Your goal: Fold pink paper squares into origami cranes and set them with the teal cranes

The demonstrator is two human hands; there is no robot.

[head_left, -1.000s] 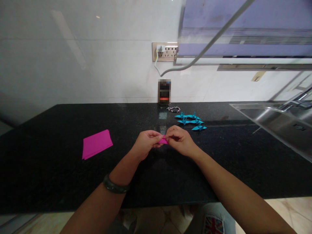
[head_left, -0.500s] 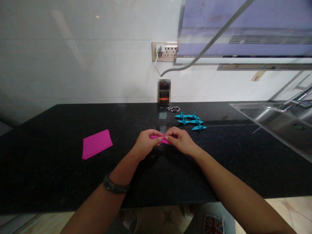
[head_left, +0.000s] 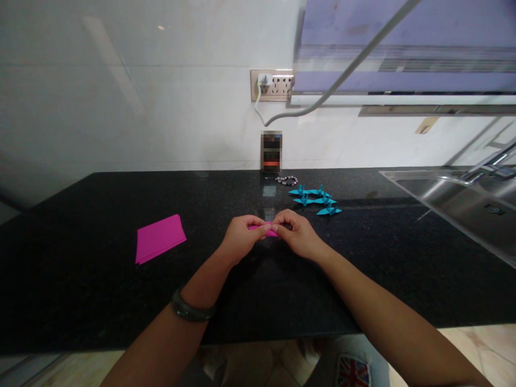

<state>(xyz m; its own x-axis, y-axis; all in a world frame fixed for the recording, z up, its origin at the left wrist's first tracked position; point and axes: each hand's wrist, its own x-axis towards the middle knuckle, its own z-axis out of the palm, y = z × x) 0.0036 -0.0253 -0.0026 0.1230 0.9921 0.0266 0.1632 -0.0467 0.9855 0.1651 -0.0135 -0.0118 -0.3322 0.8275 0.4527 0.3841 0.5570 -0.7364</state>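
Pinching a small folded pink paper (head_left: 264, 230) between them, the left hand (head_left: 241, 236) and right hand (head_left: 297, 234) met fingertip to fingertip low over the dark surface (head_left: 100, 301). The paper's long axis ran left to right, one end in each pinch, neither hand nearer than the other. A stack of pink sheets (head_left: 159, 237) lay to the left. Blue paper cranes (head_left: 316, 199) sat farther back on the right, with a bead bracelet (head_left: 286, 180) beyond them.

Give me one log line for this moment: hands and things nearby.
left hand: pinches pink folded paper | right hand: pinches same paper | nearby: pink paper stack, blue paper cranes | surface: black counter
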